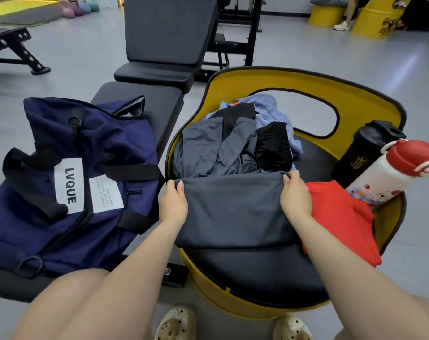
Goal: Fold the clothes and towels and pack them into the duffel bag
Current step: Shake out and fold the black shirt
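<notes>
A dark grey garment (233,214) lies spread on the black seat of a yellow barrel chair (277,79). My left hand (174,201) pinches its far left corner and my right hand (295,197) pinches its far right corner. Behind it sits a heap of clothes: a grey piece (213,148), a black piece (273,146) and a light blue piece (267,106). A red garment (338,217) lies at the right, partly under my right forearm. The navy duffel bag (68,182) rests on a black bench (157,111) at the left, its top partly open.
A black shaker bottle (363,153) and a white bottle with a red lid (392,173) lean on the chair's right side. More gym benches (169,33) stand behind. Yellow barrel seats (375,18) and a seated person's legs are far right. My knees and sandals are below.
</notes>
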A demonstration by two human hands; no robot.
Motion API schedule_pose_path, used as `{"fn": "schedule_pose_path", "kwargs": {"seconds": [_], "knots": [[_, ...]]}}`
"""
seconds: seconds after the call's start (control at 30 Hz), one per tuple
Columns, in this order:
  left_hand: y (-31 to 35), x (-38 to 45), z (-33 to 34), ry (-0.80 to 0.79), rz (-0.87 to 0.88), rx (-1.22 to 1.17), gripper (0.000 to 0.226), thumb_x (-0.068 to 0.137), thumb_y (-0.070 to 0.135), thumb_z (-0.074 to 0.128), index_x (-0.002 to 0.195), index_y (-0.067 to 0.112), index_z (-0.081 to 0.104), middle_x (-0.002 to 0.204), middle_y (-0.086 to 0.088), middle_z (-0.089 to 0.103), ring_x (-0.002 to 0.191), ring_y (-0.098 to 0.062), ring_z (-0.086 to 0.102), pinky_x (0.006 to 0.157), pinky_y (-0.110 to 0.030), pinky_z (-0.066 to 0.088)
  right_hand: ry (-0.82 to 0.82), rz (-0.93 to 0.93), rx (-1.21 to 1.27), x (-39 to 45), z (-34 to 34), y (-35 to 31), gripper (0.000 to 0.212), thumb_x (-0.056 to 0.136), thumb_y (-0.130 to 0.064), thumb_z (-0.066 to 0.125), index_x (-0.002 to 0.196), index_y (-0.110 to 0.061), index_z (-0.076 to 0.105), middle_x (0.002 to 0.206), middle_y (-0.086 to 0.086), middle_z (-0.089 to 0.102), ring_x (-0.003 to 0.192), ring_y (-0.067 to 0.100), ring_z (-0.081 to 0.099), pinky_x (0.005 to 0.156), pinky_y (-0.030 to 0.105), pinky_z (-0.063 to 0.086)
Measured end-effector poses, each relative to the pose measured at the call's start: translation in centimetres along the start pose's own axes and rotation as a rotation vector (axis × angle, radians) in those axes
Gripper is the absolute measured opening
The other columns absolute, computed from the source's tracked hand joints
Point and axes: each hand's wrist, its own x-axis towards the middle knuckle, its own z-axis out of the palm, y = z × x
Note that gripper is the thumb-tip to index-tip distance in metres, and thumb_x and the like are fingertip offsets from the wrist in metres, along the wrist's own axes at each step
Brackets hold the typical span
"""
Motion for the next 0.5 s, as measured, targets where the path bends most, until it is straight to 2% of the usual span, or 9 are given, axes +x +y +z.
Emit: {"fn": "schedule_pose_path", "kwargs": {"seconds": [0.13, 0.2, 0.27, 0.33, 0.4, 0.47, 0.5], "knots": [[-0.5, -0.4, -0.4, -0.015, -0.026, 0.020, 0.033, 0.102, 0.036, 0.031, 0.107, 0.006, 0.044, 0.111, -0.021, 0.057, 0.101, -0.039, 0.053, 0.076, -0.038, 0.037, -0.021, 0.021, -0.058, -0.6, -0.3, -0.1, 0.027, 0.104, -0.024, 0.029, 0.110, -0.003, 0.044, 0.111, 0.021, 0.056, 0.097, 0.041, 0.053, 0.067, 0.040, 0.035], [-0.3, -1.0, -0.9, 0.025, -0.036, 0.046, 0.031, 0.101, 0.035, 0.037, 0.113, 0.008, 0.045, 0.118, -0.018, 0.054, 0.105, -0.037, 0.051, 0.078, -0.039, 0.038, 0.048, -0.044, -0.184, -1.2, -0.6, -0.1, 0.026, 0.102, -0.022, 0.039, 0.113, 0.000, 0.046, 0.113, 0.022, 0.053, 0.099, 0.042, 0.053, 0.070, 0.045, 0.039], [-0.1, -1.8, -1.6, 0.133, 0.073, 0.197, 0.033, 0.098, 0.031, 0.046, 0.123, 0.009, 0.046, 0.122, -0.016, 0.048, 0.111, -0.034, 0.047, 0.081, -0.043, 0.040, 0.129, -0.179, -0.326, -2.0, -1.3, 0.0, 0.030, 0.094, -0.018, 0.057, 0.115, 0.002, 0.052, 0.110, 0.023, 0.055, 0.098, 0.043, 0.054, 0.072, 0.047, 0.045], [0.2, -2.9, -2.1, 0.206, 0.328, 0.354, 0.034, 0.092, 0.024, 0.057, 0.123, 0.009, 0.052, 0.116, -0.015, 0.051, 0.106, -0.034, 0.051, 0.078, -0.044, 0.046, 0.180, -0.379, -0.372, -2.9, -2.1, 0.0, 0.036, 0.085, -0.016, 0.067, 0.115, 0.001, 0.057, 0.109, 0.020, 0.059, 0.097, 0.040, 0.057, 0.076, 0.046, 0.049], [-0.2, -4.3, -1.9, 0.128, 0.720, 0.420, 0.030, 0.085, 0.020, 0.064, 0.112, 0.008, 0.060, 0.106, -0.012, 0.058, 0.097, -0.033, 0.059, 0.072, -0.038, 0.052, 0.133, -0.648, -0.374, -4.2, -2.4, 0.2, 0.032, 0.086, -0.021, 0.061, 0.112, -0.002, 0.061, 0.108, 0.016, 0.061, 0.097, 0.035, 0.060, 0.081, 0.042, 0.051], [-1.8, -5.7, -1.2, -0.022, 1.031, 0.541, 0.037, 0.088, 0.034, 0.052, 0.114, 0.012, 0.062, 0.112, -0.008, 0.063, 0.103, -0.030, 0.063, 0.078, -0.035, 0.054, -0.044, -0.864, -0.418, -5.7, -2.4, 1.1, 0.039, 0.090, -0.034, 0.048, 0.109, -0.004, 0.064, 0.109, 0.012, 0.063, 0.100, 0.031, 0.063, 0.085, 0.038, 0.053], [-2.5, -6.5, -1.1, -0.124, 1.092, 0.654, 0.049, 0.088, 0.043, 0.042, 0.122, 0.014, 0.060, 0.122, -0.007, 0.061, 0.112, -0.028, 0.061, 0.084, -0.037, 0.053, -0.150, -0.911, -0.473, -6.5, -2.3, 1.9, 0.045, 0.090, -0.041, 0.044, 0.110, -0.006, 0.066, 0.113, 0.011, 0.065, 0.104, 0.030, 0.063, 0.088, 0.038, 0.054]]}}
